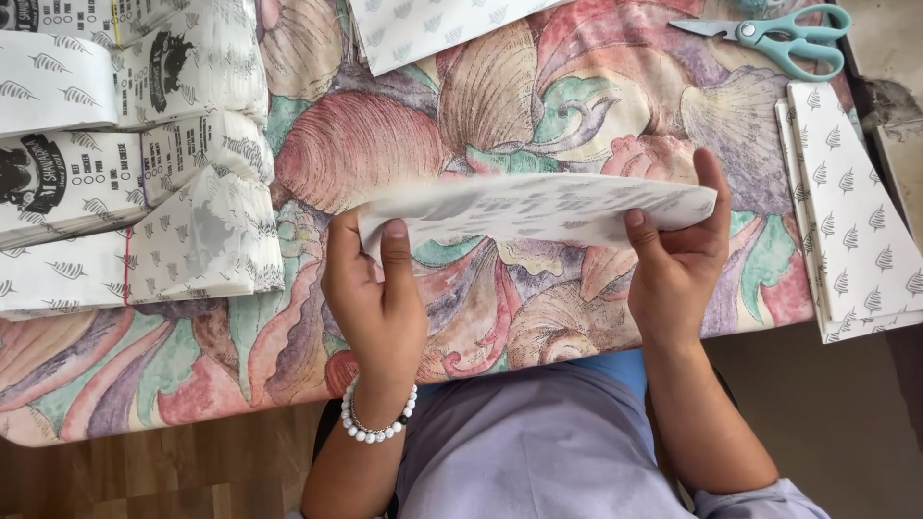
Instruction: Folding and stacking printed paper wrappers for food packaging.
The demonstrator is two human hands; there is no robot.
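Both hands hold one white paper sheet printed with small grey leaf marks, lifted nearly flat above the table. My left hand pinches its left end, thumb on top, and wears a white bead bracelet at the wrist. My right hand grips the right end, thumb on the near side and fingers behind the edge. The sheet hangs over a tablecloth patterned with large shells in pink, green and tan.
Stacks of folded printed paper bags fill the table's left side. More cut sheets lie at the right edge and another sheet at the top. Teal-handled scissors rest at the far right. Wooden floor shows below the table.
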